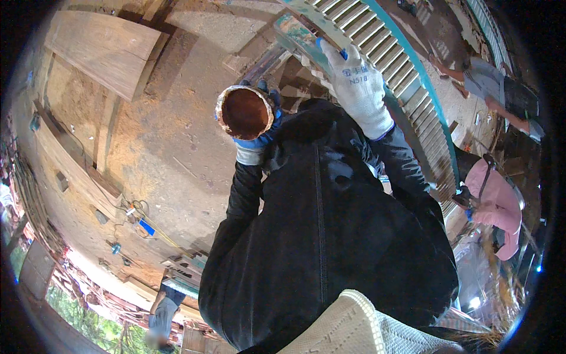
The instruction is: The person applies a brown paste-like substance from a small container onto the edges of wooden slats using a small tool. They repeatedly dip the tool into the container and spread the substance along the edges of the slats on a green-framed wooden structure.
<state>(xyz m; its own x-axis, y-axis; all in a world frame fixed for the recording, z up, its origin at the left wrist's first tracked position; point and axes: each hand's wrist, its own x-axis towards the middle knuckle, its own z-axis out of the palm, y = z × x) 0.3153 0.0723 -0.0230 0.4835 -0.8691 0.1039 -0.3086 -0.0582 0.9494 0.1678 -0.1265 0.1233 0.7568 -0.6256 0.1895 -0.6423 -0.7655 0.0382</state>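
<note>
My left hand (257, 137), in a blue-palmed work glove, grips a round container (244, 112) with a pale crusted rim and a reddish-brown inside, held up in front of my dark jacket. My right hand (358, 88), in a white knitted glove with blue fingertips, reaches up and closes on a thin strip (321, 30) at the edge of a long slatted conveyor (407, 76) with a teal frame. Both sleeves are black.
Large plywood sheets (103, 50) lie on the sawdust-covered floor at the upper left. A person in pink (495, 206) works at the conveyor on the right, another person (492, 82) stands beyond it, and a third (162, 310) is at the bottom left.
</note>
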